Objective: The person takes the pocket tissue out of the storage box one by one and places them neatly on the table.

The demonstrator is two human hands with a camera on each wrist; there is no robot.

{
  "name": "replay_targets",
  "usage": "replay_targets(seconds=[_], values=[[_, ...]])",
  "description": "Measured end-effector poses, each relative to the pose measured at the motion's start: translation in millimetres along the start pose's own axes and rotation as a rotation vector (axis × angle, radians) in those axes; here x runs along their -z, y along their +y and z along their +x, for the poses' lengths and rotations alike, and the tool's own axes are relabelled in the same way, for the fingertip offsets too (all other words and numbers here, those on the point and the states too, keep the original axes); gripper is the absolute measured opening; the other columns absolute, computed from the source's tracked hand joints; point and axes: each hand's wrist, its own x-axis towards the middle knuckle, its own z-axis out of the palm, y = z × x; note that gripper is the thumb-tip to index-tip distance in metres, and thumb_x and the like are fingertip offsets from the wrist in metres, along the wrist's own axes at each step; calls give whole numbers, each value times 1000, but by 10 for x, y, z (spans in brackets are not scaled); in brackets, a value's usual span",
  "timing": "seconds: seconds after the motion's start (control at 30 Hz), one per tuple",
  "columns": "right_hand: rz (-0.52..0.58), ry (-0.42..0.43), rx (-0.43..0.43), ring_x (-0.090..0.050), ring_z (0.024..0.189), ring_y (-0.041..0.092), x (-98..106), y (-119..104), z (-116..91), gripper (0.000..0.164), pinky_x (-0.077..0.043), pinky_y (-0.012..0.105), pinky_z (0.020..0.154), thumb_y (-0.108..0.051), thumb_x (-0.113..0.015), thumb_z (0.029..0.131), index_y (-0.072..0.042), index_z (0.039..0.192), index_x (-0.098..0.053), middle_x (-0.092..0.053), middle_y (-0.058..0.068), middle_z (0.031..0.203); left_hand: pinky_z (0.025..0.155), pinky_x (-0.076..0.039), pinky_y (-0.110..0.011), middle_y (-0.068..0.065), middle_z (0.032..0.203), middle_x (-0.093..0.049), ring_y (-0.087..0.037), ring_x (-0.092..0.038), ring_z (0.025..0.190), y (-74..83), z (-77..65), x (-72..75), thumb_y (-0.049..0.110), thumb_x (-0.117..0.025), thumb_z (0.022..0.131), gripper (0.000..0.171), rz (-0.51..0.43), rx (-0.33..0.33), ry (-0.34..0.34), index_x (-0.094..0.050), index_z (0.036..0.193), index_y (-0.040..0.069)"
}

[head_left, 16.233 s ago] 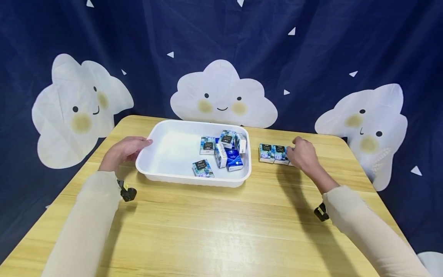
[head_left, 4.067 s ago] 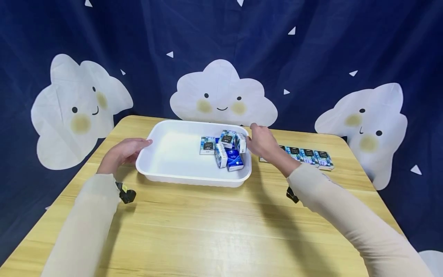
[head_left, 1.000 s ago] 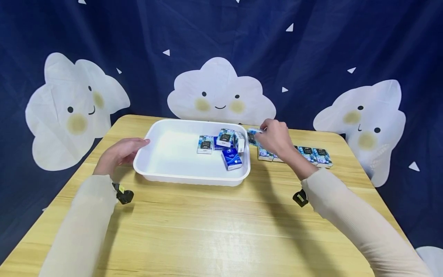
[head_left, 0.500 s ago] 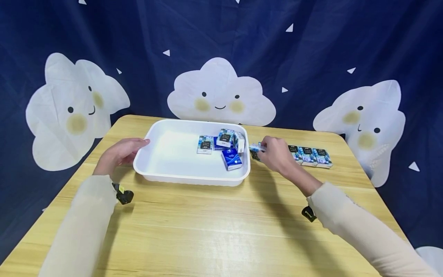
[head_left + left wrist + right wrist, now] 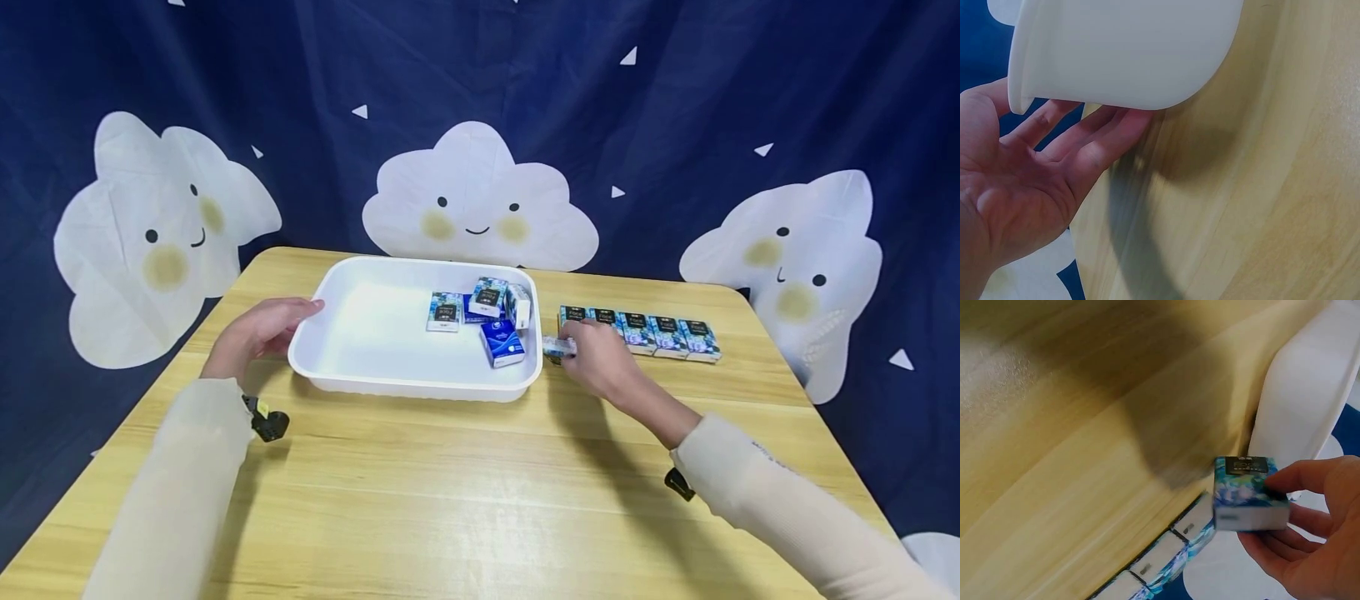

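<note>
My left hand (image 5: pixel 270 325) holds the left end of a white plastic tub (image 5: pixel 352 386); in the left wrist view its fingers reach beneath the tub's wall. Right of the tub, my right hand (image 5: pixel 600 354) pinches a floral tissue pack (image 5: pixel 1244 487) with a black label, thumb on one face, fingers on the other. This pack is close over the table, in front of the left end of a row of matching tissue packs (image 5: pixel 636 329). Inside the tub, toward its right, lie a flat floral pack (image 5: pixel 445 312), a blue pack (image 5: pixel 502 343) and several others, some stacked.
The wooden table (image 5: pixel 420 492) ends at the back against a dark blue curtain (image 5: pixel 480 67) printed with clouds. The tub's right wall stands close to the held pack. Wrist cameras (image 5: pixel 268 423) hang under both sleeves.
Earlier, a floral pack left the tub and the row grew. Over the last second my right hand brought the pinched pack from behind the row's left end to its front. My left hand stays put.
</note>
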Motion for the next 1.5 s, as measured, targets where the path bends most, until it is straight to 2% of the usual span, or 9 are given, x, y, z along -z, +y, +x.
replay_targets(seconds=[0.23,0.43,0.7,0.87,0.97,1.13,1.27,1.4,1.5], values=[[-17,-112,13,-66,82,30,-67,-24,-78,34,-57,40,70,5,-73,75,2,108,-72,-72,18,95,81,-56,-27,-14,132,-62,-9,-68,94,0,-2,3,60,-47,102,82,6,2,1,-29,158,4],[-12,-61,31,-65,78,29,-97,8,-116,28,-56,40,67,0,-78,76,2,104,-73,-71,17,90,80,-57,-26,-13,131,-62,-8,-68,92,-20,30,8,58,-47,103,81,-14,1,-7,-26,159,3],[-46,-24,18,-69,90,38,-88,79,-138,38,-59,48,74,-1,-79,76,3,113,-71,-71,23,105,81,-57,-27,-12,129,-64,-9,-68,93,-12,20,9,58,-46,103,82,-12,3,-6,-25,159,3],[-35,-67,5,-67,81,31,-84,93,-139,40,-57,43,69,-18,-86,81,3,111,-71,-71,19,99,79,-57,-27,0,109,-70,-8,-69,89,-24,31,21,54,-46,104,79,-32,1,-15,-25,159,2],[-23,-111,-1,-66,78,27,-85,91,-143,44,-56,40,67,-29,-85,83,2,111,-71,-72,16,96,80,-58,-27,3,105,-70,-7,-69,88,-24,22,23,55,-48,104,81,-38,4,-14,-24,160,2],[-7,-133,-1,-68,79,27,-88,91,-160,36,-57,40,68,-24,-82,86,2,109,-72,-73,17,92,81,-57,-27,1,112,-69,-7,-69,90,-20,9,15,57,-49,103,82,-28,10,-6,-25,160,3],[15,-132,10,-67,79,27,-81,69,-160,28,-56,40,68,-14,-80,83,2,105,-72,-73,16,91,81,-57,-27,-6,121,-67,-7,-69,91,-20,12,15,58,-48,103,82,-19,10,-11,-24,160,3],[25,-156,-1,-58,67,22,-84,49,-154,26,-48,34,60,-10,-79,82,0,104,-68,-69,12,83,82,-57,-27,-13,133,-62,-7,-68,92,-14,14,14,58,-47,103,83,-14,6,-19,-22,160,3],[16,-185,-32,-52,62,20,-94,49,-149,27,-42,31,56,-14,-78,86,-1,106,-64,-65,9,78,82,-57,-27,-17,138,-58,-7,-68,92,-14,16,13,58,-45,103,83,-6,9,-17,-22,160,3]])
